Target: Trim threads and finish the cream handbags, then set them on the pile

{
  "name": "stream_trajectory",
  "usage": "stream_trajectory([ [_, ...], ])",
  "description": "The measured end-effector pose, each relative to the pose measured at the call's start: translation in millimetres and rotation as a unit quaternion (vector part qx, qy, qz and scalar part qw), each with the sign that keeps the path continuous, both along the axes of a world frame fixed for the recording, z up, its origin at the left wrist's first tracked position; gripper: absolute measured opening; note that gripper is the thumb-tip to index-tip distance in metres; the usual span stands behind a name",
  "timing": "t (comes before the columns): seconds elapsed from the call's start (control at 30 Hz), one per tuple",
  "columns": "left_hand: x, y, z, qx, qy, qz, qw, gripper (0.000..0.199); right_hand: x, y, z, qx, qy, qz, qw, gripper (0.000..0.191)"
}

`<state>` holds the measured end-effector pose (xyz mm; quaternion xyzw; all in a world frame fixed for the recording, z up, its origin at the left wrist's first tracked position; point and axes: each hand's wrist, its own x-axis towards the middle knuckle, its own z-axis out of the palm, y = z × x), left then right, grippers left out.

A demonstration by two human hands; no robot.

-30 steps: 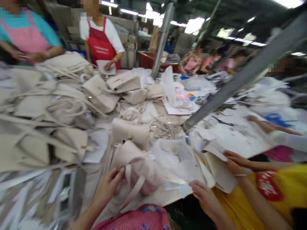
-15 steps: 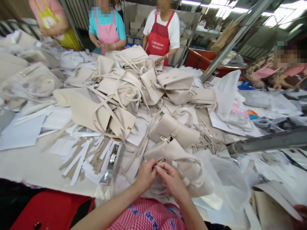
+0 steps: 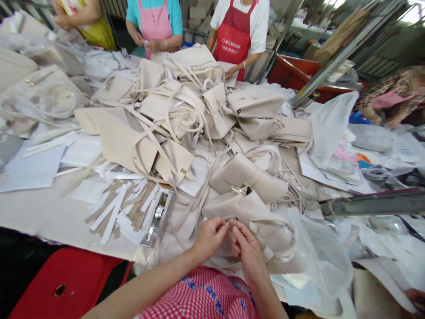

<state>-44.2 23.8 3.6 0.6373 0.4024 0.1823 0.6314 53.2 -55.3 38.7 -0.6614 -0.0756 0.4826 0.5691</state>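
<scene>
My left hand and my right hand meet over a beige handbag that lies in front of me. Thumb and fingers of each hand are pinched together, tip to tip, around something small and whitish that I cannot make out. A bit of gold-coloured metal shows just behind the fingertips. Right of my right hand, the bag's pale strap curves over its side. Just behind lies a second beige bag with a metal clasp.
Beige bags and straps are heaped across the table. To the left are a tape dispenser and paper strips. Clear plastic spreads at right, below a metal bar. A red stool stands lower left. Co-workers stand opposite.
The view has shifted, so the table's things sit a little higher and the stool shows more. Both hands stay pinched together over the bag, and the gold-coloured metal at their fingertips is less visible.
</scene>
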Motion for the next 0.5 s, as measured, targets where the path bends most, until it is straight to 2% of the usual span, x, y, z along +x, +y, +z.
stream_trajectory([
  [0.1, 1.7, -0.8, -3.6, -0.067, -0.028, 0.005, 0.997, 0.02, -2.9, -4.1, 0.9, -0.01, -0.005, -0.016, 1.0, 0.055],
  [0.17, 1.7, -1.1, -5.6, -0.084, -0.032, 0.005, 0.996, 0.017, -5.4, -7.7, 2.8, -0.021, -0.021, -0.02, 0.999, 0.055],
  [0.33, -1.4, 0.2, -2.4, -0.047, -0.006, 0.004, 0.999, 0.017, -6.3, -15.2, 9.1, -0.032, -0.037, 0.023, 0.999, 0.051],
  [0.5, -3.8, 0.1, 2.7, 0.01, 0.015, -0.001, 1.0, 0.02, -3.3, -14.4, 8.2, -0.003, -0.036, 0.054, 0.998, 0.043],
])
